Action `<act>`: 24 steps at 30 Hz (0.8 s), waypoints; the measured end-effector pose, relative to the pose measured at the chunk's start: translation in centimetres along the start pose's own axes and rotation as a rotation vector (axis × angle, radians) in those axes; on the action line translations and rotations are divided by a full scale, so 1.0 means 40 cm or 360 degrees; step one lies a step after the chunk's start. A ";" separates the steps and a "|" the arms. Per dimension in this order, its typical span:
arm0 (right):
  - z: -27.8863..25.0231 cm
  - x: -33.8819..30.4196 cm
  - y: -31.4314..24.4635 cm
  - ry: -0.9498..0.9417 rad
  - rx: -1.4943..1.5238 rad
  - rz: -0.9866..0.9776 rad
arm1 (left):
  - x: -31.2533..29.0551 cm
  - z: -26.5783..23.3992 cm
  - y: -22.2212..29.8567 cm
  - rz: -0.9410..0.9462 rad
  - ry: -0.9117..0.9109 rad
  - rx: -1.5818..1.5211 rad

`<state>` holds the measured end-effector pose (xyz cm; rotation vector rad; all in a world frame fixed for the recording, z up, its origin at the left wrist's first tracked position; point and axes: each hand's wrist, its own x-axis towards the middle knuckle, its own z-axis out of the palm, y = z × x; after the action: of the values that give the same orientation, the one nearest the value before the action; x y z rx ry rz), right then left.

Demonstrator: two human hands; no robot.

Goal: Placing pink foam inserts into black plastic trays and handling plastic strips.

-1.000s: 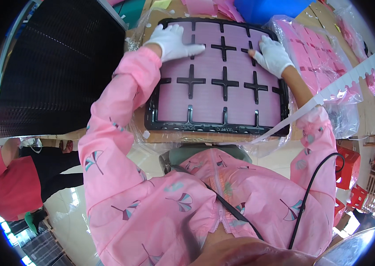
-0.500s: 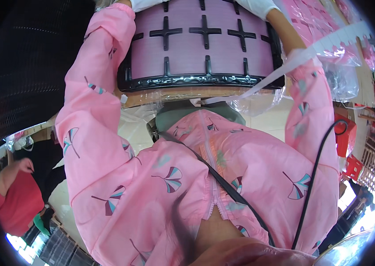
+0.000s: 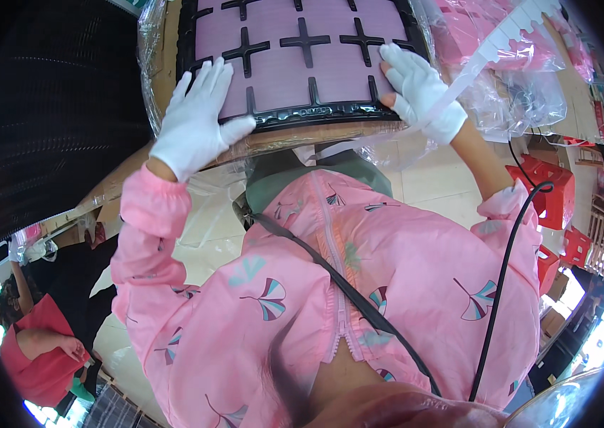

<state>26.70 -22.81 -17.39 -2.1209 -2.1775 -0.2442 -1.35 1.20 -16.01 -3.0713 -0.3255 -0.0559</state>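
Observation:
A black plastic tray (image 3: 316,113) with raised cross shapes lies over a pinkish-purple sheet (image 3: 278,78) at the table's near edge. My left hand (image 3: 195,121), in a white glove, lies flat with fingers stretched on the tray's near left corner. At the near right corner my right hand (image 3: 427,93) rests with its fingers out along the tray's side. Its white glove leaves the thumb tip and a fingertip bare. Neither hand grips anything. A pale translucent strip with a notched edge (image 3: 491,57) passes across or beside my right wrist; which, I cannot tell.
Clear film covers the table edge (image 3: 280,138). Pink pieces in clear plastic (image 3: 466,32) lie to the right. Dark ribbed sheets (image 3: 45,107) stand at the left. A red stool (image 3: 546,189) is on the floor at right. A person in red (image 3: 41,353) is at lower left.
Both hands have come back toward me from the tray's far part to its near corners, fingers now spread. The tray appears slightly farther up and left in view.

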 end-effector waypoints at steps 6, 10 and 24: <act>-0.043 -0.061 -0.046 -0.0332 0.0004 0.0016 | -0.071 -0.055 0.048 -0.0066 -0.0214 -0.0032; -0.020 -0.023 -0.038 -0.0074 0.0101 -0.0150 | -0.034 -0.062 0.038 0.0006 -0.0193 0.0032; -0.085 -0.058 0.028 -0.0342 0.0157 -0.0348 | -0.072 -0.084 0.015 0.0104 -0.0265 -0.0173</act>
<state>27.73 -25.68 -14.40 -1.9368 -2.4859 0.0803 -4.15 -0.19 -12.79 -3.1991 -0.2367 0.1919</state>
